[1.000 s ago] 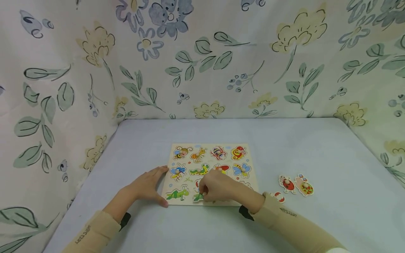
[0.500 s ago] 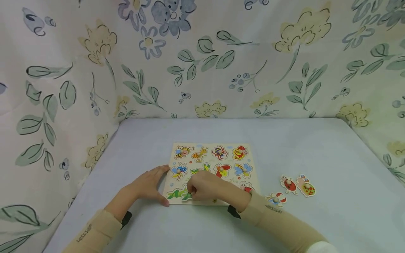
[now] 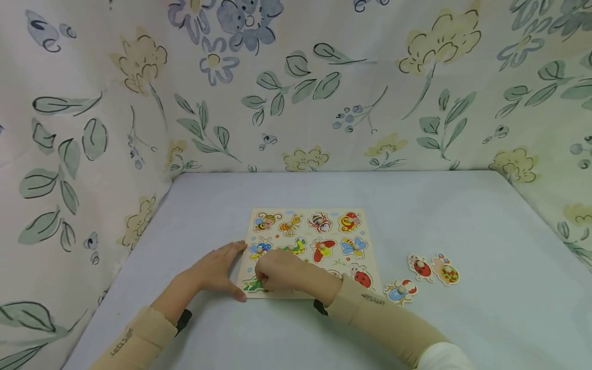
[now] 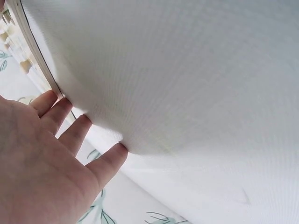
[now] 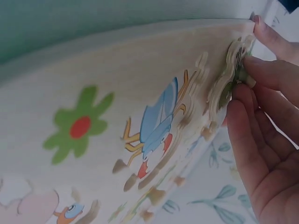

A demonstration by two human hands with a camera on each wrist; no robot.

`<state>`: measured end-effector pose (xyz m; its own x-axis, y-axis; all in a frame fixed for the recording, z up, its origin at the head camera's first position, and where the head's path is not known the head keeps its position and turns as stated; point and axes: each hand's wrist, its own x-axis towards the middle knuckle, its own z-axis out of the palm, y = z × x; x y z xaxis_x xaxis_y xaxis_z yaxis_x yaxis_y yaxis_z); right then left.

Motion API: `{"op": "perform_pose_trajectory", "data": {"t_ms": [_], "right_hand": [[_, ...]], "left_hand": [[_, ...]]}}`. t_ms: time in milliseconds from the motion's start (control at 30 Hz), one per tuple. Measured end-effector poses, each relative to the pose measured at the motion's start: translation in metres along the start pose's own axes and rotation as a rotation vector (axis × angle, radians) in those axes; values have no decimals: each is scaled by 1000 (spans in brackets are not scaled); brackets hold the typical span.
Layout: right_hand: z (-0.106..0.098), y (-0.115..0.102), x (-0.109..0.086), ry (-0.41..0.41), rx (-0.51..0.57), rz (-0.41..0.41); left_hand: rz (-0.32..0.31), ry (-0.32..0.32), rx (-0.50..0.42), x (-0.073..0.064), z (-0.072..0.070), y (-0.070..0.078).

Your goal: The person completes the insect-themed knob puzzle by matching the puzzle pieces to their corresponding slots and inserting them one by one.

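A wooden knobbed insect puzzle board (image 3: 334, 234) lies on the white table. My right hand (image 3: 279, 271) is over its lower left corner, pinching the knob of a green grasshopper puzzle piece (image 5: 227, 93). In the head view only part of that grasshopper shows beyond the fingers. The piece sits close over the board's surface in the right wrist view. My left hand (image 3: 216, 270) rests at the board's left edge, fingers extended and thumb by the lower corner. In the left wrist view, the left fingertips (image 4: 122, 146) touch the white cloth and the board's edge.
Three loose pieces lie right of the board: a ladybug (image 3: 421, 268), a pink piece with a spotted yellow body (image 3: 446, 270) and a blue beetle with red pincers (image 3: 401, 293). Knobbed insects fill the board's upper rows. A floral curtain (image 3: 296, 92) stands behind the table.
My right hand has slid left along the board's bottom row with the grasshopper piece, to the lower left corner. The blue beetle piece and printed ladybug are uncovered. My left hand stays put.
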<state>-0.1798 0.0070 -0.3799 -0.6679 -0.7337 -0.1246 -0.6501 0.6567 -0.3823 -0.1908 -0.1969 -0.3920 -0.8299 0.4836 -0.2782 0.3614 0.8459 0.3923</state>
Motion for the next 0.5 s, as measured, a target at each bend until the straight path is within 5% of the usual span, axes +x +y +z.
{"op": "perform_pose_trajectory", "data": {"t_ms": [500], "right_hand": [[3,1,8,-4,25,-22]], "left_hand": [[-1,-5,-9,1,1,-3]]}}
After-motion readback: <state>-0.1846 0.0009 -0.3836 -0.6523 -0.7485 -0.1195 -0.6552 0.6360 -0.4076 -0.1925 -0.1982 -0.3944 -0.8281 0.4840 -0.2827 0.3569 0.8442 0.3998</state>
